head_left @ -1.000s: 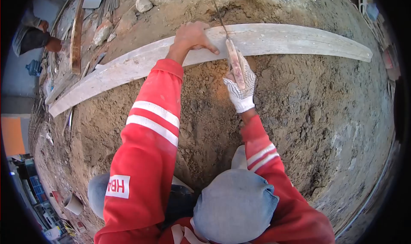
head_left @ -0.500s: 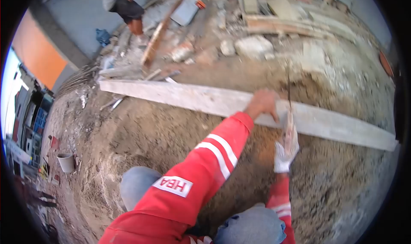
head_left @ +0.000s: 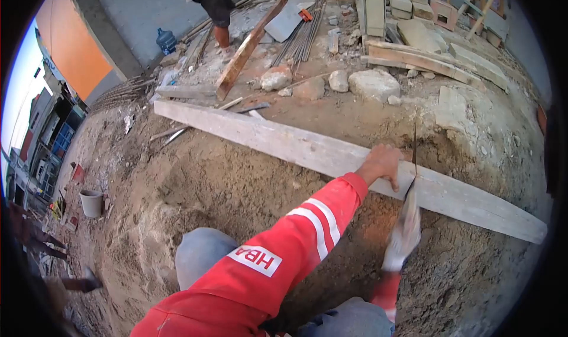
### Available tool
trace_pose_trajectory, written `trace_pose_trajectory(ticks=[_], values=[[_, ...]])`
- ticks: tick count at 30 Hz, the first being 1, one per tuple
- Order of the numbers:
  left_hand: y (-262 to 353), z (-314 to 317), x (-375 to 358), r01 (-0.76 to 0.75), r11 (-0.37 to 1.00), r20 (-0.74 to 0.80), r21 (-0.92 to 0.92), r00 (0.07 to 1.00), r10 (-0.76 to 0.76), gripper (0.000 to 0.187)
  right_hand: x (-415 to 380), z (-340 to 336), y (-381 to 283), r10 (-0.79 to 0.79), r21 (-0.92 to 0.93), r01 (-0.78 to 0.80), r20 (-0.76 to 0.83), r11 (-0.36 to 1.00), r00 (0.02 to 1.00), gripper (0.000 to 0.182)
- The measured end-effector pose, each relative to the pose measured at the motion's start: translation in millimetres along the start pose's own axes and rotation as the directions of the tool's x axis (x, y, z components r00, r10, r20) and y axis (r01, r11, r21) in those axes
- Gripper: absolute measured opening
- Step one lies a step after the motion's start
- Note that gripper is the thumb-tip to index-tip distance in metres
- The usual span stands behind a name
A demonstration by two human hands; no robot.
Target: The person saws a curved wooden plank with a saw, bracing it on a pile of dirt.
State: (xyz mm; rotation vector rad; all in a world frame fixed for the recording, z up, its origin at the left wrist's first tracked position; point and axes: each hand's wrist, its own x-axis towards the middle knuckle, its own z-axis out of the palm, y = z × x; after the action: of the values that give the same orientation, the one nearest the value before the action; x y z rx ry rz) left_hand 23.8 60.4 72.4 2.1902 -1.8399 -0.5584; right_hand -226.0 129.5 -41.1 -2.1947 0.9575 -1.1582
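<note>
A long pale wooden plank (head_left: 284, 142) lies across in front of me over the dirt. My bare left hand (head_left: 383, 164) is closed over it, right of its middle, thumb on the near edge. Just to the right, a handsaw (head_left: 415, 150), seen nearly edge-on, crosses the plank. Its handle end is in my right hand (head_left: 404, 239), which wears a white glove and is closed, slightly blurred, on the near side of the plank. The saw's teeth and any cut are too fine to make out.
A wooden beam (head_left: 251, 47) leans beyond the plank, near a standing person's leg (head_left: 222, 36). Rocks (head_left: 374, 85), thin metal rods (head_left: 305, 32) and stacked boards (head_left: 423, 62) lie at the back. A bucket (head_left: 92, 204) stands at left on rough ground.
My right hand has drawn the saw back toward me, with less blade reaching past the plank. My left hand keeps its place on the plank. The head view has shifted and sharpened.
</note>
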Motion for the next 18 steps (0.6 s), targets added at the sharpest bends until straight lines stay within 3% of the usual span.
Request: trace_pose_trajectory(ticks=[1, 2, 4, 5, 6, 8, 10, 12, 13, 14, 15, 16, 17, 18], values=[[1, 0, -5, 0.011, 1.0, 0.043, 0.005, 0.999, -0.011, 0.081, 6, 15, 34, -0.033, -0.096, 0.03, -0.028, 0.995, 0.999, 0.055], [-1, 0, -8, 0.016, 1.0, 0.045, 0.007, 0.999, -0.016, 0.081, 1, 15, 31, -0.031, -0.092, 0.029, -0.025, 0.995, 0.999, 0.055], [-2, 5, -12, -0.047, 0.998, -0.018, 0.037, 0.999, 0.047, 0.082, -10, -2, 8, -0.171, -0.113, 0.163, -0.069, 0.98, 0.983, 0.059], [-5, 9, -10, -0.043, 0.999, -0.013, 0.025, 0.999, 0.043, 0.082, -17, -33, -44, -0.028, 0.039, 0.028, 0.005, 0.999, 1.0, 0.055], [-11, 12, -4, -0.068, 0.993, -0.074, 0.099, 0.994, 0.075, 0.087, -20, -51, -86, -0.065, -0.051, 0.065, 0.017, 0.997, 0.998, 0.053], [-12, 27, 4, -0.057, 0.986, -0.076, 0.155, 0.995, 0.07, 0.097, -99, -75, -97, 0.035, -0.173, -0.026, 0.051, 0.985, 0.998, 0.05], [-18, 26, 20, -0.021, 0.981, 0.003, 0.192, 1.0, 0.02, 0.105, -126, -108, -102, 0.18, -0.137, -0.147, 0.274, 0.98, 0.945, 0.051], [-21, 23, 28, -0.026, 0.983, 0.045, 0.18, 0.999, 0.019, 0.109, -83, -102, -110, 0.135, 0.139, -0.166, 0.209, 0.976, 0.969, 0.052], [-27, 29, 28, -0.088, 0.986, -0.021, 0.14, 0.996, 0.092, 0.11, -98, -82, -73, 0.438, 0.291, -0.527, 0.319, 0.798, 0.84, 0.056], [-21, 19, 23, -0.089, 0.977, 0.027, 0.193, 0.996, 0.085, 0.107, -64, -39, -56, 0.147, 0.223, -0.171, 0.121, 0.96, 0.982, 0.059], [-18, 20, 15, -0.09, 0.98, -0.026, 0.177, 0.995, 0.096, 0.098, -22, -27, -38, -0.07, 0.099, 0.071, -0.013, 0.993, 0.997, 0.056], [-17, 19, 13, -0.083, 0.981, -0.094, 0.174, 0.99, 0.1, 0.09, 14, -6, -25, -0.081, 0.071, 0.086, -0.067, 0.994, 0.994, 0.058], [-13, 19, 11, -0.107, 0.98, -0.078, 0.169, 0.99, 0.121, 0.09, 24, 5, -21, 0.214, 0.282, -0.206, -0.001, 0.937, 0.977, 0.059], [-13, 17, 9, -0.101, 0.978, -0.071, 0.182, 0.991, 0.115, 0.09, 29, 9, -25, 0.466, 0.464, -0.467, 0.126, 0.753, 0.876, 0.059]])
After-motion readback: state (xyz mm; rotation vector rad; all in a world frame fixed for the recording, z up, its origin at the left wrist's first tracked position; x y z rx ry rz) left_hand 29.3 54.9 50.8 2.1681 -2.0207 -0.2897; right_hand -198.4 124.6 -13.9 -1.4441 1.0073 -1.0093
